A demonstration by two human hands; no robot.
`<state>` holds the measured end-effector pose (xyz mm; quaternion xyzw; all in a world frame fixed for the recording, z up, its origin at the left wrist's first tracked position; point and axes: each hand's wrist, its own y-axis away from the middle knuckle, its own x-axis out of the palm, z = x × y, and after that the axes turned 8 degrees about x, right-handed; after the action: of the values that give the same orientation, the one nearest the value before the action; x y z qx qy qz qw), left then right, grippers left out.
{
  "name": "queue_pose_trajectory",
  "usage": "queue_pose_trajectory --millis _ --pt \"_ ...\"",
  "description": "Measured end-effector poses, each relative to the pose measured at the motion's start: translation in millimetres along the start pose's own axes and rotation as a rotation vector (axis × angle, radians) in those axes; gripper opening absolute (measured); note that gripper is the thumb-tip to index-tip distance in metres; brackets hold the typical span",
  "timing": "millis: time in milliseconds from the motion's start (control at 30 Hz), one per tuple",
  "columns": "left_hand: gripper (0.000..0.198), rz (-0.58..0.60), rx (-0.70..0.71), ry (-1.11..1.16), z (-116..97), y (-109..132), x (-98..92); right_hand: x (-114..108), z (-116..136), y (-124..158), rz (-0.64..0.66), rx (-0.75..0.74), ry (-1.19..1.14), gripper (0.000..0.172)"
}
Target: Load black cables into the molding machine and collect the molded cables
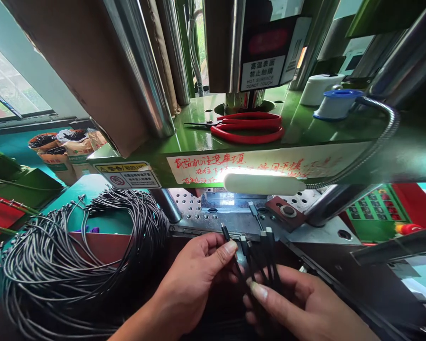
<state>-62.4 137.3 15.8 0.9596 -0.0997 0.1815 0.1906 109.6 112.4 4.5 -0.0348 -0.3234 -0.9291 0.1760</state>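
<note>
Several black cables with metal-tipped connectors [270, 246] stand up in a loose bunch from my right hand [291, 300], whose fingers are wrapped round them. Just left of it, my left hand [202, 270] pinches one black cable end [225, 232] between thumb and fingers, its metal tip pointing up. One more connector [252, 209] lies behind the bunch, over the metal plate of the press [195, 221]. The lower parts of the cables are dark and partly hidden by my hands.
A big coil of black cables [71, 265] lies at the left. Red-handled scissors [248, 130] and white spools [337, 103] rest on the green machine ledge [199, 106]. Below hangs a lit lamp [264, 183] on a flexible metal arm. Steel columns [142, 66] rise on both sides.
</note>
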Motion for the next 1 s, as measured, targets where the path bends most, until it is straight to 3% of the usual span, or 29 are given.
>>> queue_pose_trajectory --millis 133,367,533,1000 --pt "0.025 0.064 -0.003 0.072 3.7 2.5 2.6 -2.3 4.5 -0.2 -0.068 -0.105 0.061 0.029" --pt "0.030 0.075 -0.005 0.079 7.1 4.1 4.6 -0.3 1.7 -2.2 0.023 -0.027 -0.049 0.032" --pt "0.031 0.055 -0.043 0.090 2.1 3.0 7.0 4.3 0.7 -0.5 -0.021 -0.008 -0.134 0.037" --pt "0.033 0.093 -0.042 0.039 1.5 3.5 6.3 0.7 -4.5 -0.2 -0.013 -0.035 -0.025 0.034"
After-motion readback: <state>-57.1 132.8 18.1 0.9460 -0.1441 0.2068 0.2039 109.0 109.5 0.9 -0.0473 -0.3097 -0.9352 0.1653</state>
